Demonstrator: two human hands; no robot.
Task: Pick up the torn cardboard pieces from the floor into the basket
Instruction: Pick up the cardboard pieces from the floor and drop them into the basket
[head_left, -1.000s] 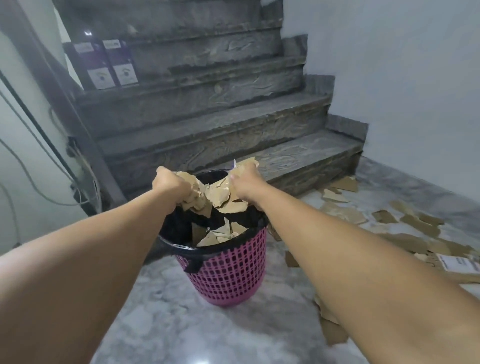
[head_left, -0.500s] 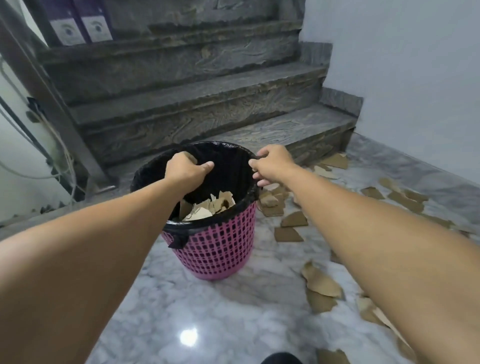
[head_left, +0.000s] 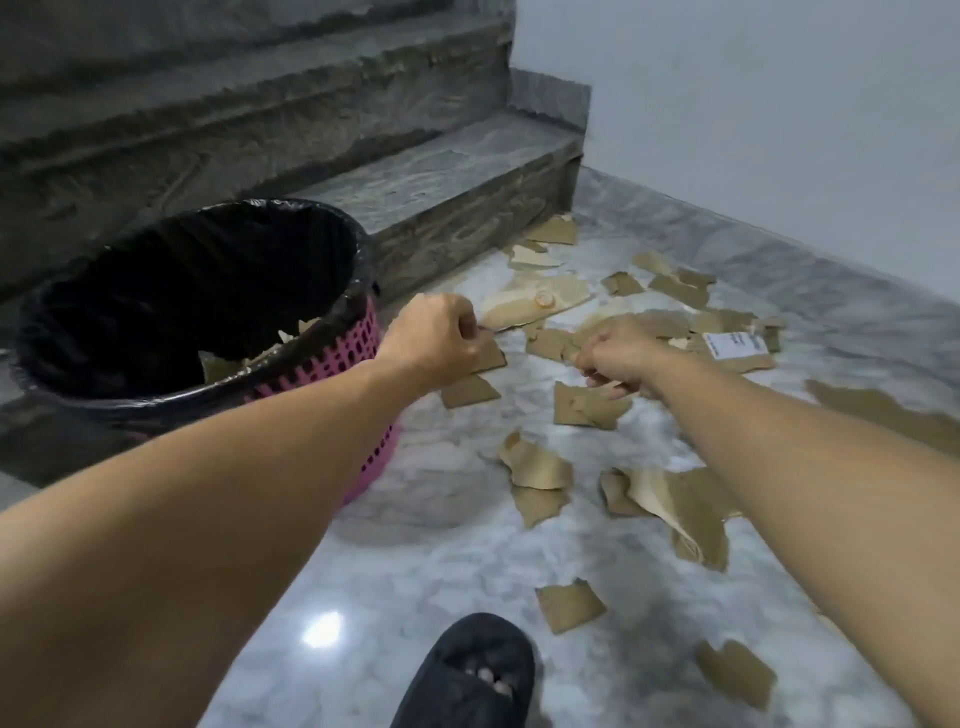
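Note:
The pink basket (head_left: 347, 358) with a black bag liner stands on the left of the marble floor, with a few cardboard pieces (head_left: 221, 365) inside. Torn brown cardboard pieces (head_left: 540, 467) lie scattered to its right. My left hand (head_left: 434, 338) is low beside the basket's right side, its fingers closed on the edge of a cardboard piece (head_left: 491, 358). Farther right, my right hand (head_left: 621, 353) curls its fingers onto another cardboard piece (head_left: 584, 408) on the floor.
Dark stone stairs (head_left: 441, 176) rise behind the basket. A pale wall (head_left: 753, 104) with a marble skirting closes the right side. A piece with a white label (head_left: 735, 345) lies beyond my right hand. My foot in a black slipper (head_left: 467, 675) is at the bottom.
Both hands let a handful of cardboard fall into the basket, left its rim and moved right and down to the pieces on the floor. The view tilted down and right.

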